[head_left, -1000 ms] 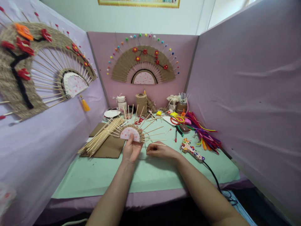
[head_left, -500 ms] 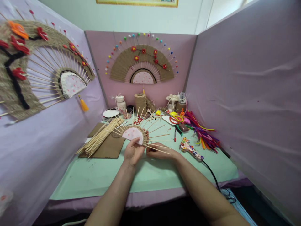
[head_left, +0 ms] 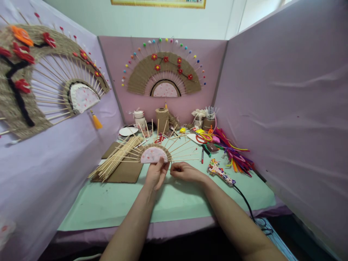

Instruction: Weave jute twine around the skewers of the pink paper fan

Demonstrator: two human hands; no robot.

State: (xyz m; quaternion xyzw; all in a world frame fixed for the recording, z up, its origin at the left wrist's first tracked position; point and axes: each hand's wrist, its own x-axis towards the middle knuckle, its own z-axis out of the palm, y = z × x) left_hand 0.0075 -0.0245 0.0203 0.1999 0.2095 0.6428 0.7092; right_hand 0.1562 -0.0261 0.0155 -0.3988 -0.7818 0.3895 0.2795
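My left hand pinches the bottom edge of a small fan: a pink half-disc with a jute rim and thin wooden sticks fanning out from it. The fan stands upright above the green mat. My right hand rests closed on the mat just right of the fan's base, fingers curled, apparently pinching a thin strand that I cannot make out clearly.
A bundle of bamboo sticks lies on brown cardboard at left. A glue gun with a black cord lies at right, beside pipe cleaners, scissors and a jute spool. Finished fans hang on the booth walls.
The fan tilted to the right half a second ago and now stands level and upright again. My right hand has shifted slightly up toward the fan's base.
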